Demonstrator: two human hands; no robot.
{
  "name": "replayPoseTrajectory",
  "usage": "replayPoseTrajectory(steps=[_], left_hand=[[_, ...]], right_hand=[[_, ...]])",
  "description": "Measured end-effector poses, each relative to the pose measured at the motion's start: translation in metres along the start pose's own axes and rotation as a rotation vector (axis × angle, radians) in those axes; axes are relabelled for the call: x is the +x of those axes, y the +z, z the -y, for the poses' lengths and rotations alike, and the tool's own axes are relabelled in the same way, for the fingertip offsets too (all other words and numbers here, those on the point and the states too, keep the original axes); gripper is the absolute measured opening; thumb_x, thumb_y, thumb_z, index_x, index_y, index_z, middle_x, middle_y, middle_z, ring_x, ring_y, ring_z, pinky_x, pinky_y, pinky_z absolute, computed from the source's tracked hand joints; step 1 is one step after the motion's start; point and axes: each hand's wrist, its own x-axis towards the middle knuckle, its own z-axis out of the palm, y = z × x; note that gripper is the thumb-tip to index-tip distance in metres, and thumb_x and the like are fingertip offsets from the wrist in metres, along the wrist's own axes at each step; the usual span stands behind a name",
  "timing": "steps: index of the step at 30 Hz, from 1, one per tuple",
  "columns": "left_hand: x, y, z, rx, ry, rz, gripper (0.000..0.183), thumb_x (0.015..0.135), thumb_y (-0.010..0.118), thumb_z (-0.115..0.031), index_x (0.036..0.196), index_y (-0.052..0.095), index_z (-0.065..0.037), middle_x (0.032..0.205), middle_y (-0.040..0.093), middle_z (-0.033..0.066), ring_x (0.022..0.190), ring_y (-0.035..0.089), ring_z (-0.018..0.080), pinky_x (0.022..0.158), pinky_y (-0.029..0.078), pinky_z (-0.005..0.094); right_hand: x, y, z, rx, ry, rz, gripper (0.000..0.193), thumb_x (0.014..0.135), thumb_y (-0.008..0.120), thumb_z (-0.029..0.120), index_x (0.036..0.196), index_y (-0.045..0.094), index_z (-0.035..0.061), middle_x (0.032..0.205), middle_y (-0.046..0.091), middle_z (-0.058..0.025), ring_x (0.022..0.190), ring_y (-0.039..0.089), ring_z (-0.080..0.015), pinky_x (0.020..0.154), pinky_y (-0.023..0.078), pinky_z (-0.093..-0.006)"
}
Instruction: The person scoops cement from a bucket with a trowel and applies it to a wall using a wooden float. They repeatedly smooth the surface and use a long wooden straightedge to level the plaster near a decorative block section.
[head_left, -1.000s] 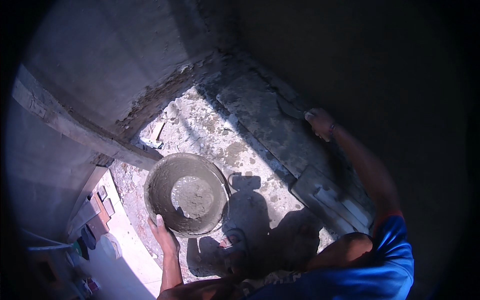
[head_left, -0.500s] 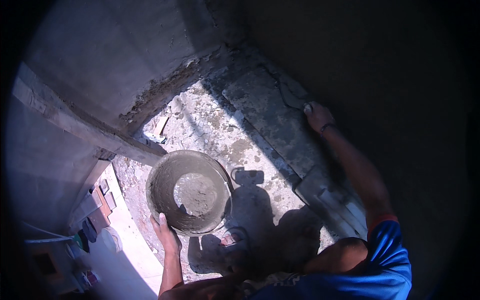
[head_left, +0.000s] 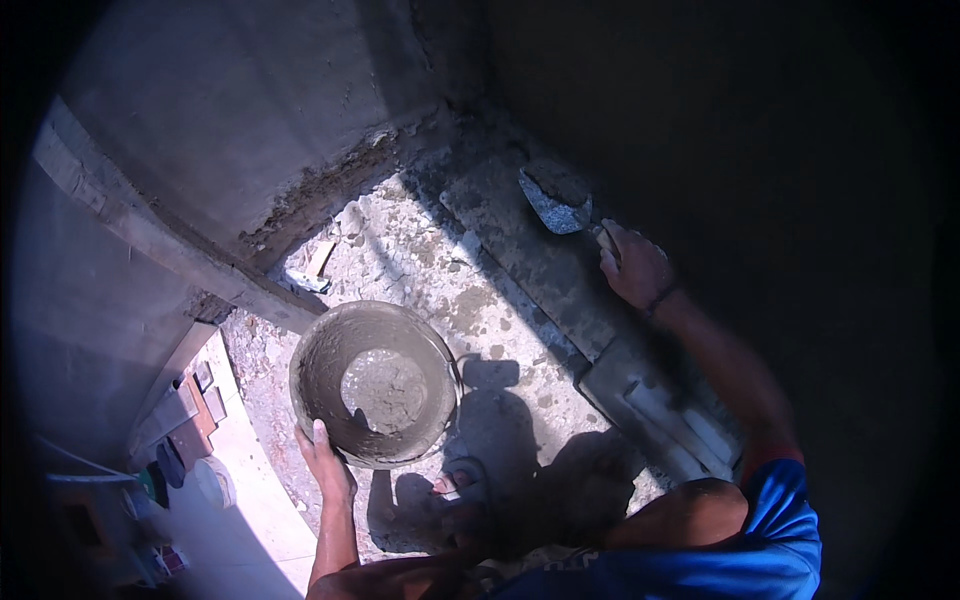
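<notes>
A round bucket [head_left: 318, 350], coated in grey mortar, stands on the rough floor in front of me. Wet mortar [head_left: 390, 392] covers its bottom. My left hand [head_left: 326, 466] grips its near left rim, thumb over the edge and fingers outside. To the right, in shade, my right hand [head_left: 637, 265] is closed round the handle of a trowel [head_left: 556, 212]. The blade points away to the left, above a mortar-smeared step along the dark wall. A dark lump, seemingly mortar, lies on the blade; shadow blurs its outline.
A pale beam [head_left: 170, 235] runs from the left wall toward the bucket. Pale slab-like pieces [head_left: 665, 425] rest on the right step. Small scraps [head_left: 315, 268] lie by the wall base. Boards [head_left: 192, 420] and other items sit lower left. My foot [head_left: 455, 483] is near the bucket.
The trowel has turned, so its blade face now shows with a lump on it. My right hand has shifted slightly down and turned. My left hand stays on the bucket rim.
</notes>
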Motion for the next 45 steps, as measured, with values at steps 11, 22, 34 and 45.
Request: replayPoseTrajectory(steps=[11,22,34,45], left_hand=[[0.002,0.0,-0.002,-0.245,0.014,0.054,0.075,0.096,0.048,-0.043,0.146,0.017,0.004,0.146,0.031,0.0209,0.133,0.033,0.0298,0.113,0.02,0.0392],[0.0,-0.008,-0.002,-0.142,-0.056,0.04,0.07,0.094,0.054,-0.017,0.147,0.013,0.003,0.148,0.028,0.0206,0.132,0.033,0.0285,0.112,0.023,0.0372],[0.015,-0.023,0.024,-0.143,-0.099,0.074,0.083,0.092,0.058,-0.033,0.149,0.008,-0.001,0.15,0.022,0.022,0.137,0.026,0.0315,0.113,0.02,0.0413],[0.033,-0.049,0.072,-0.049,-0.144,-0.003,0.079,0.092,0.055,-0.032,0.148,0.013,0.004,0.15,0.024,0.0225,0.137,0.027,0.0302,0.113,0.019,0.0387]], right_hand=[[-0.046,0.001,0.143,0.22,-0.533,0.427,0.051,0.086,0.052,0.012,0.136,0.046,0.0178,0.112,0.057,-0.0237,0.1,0.057,-0.0388,0.087,0.048,-0.0455],[-0.079,-0.005,0.071,0.659,-0.003,0.401,0.051,0.079,0.06,0.008,0.129,0.05,0.0033,0.113,0.062,-0.021,0.1,0.062,-0.0323,0.088,0.048,-0.0375],[-0.047,-0.037,0.16,0.543,-0.527,0.514,0.055,0.086,0.06,0.013,0.135,0.04,-0.0018,0.112,0.059,-0.0244,0.105,0.055,-0.0395,0.089,0.046,-0.0437],[-0.321,-0.027,-0.048,-0.114,0.606,0.56,0.043,0.086,0.064,0.02,0.119,0.049,-0.0019,0.1,0.063,-0.0187,0.088,0.062,-0.0328,0.081,0.05,-0.0422]])
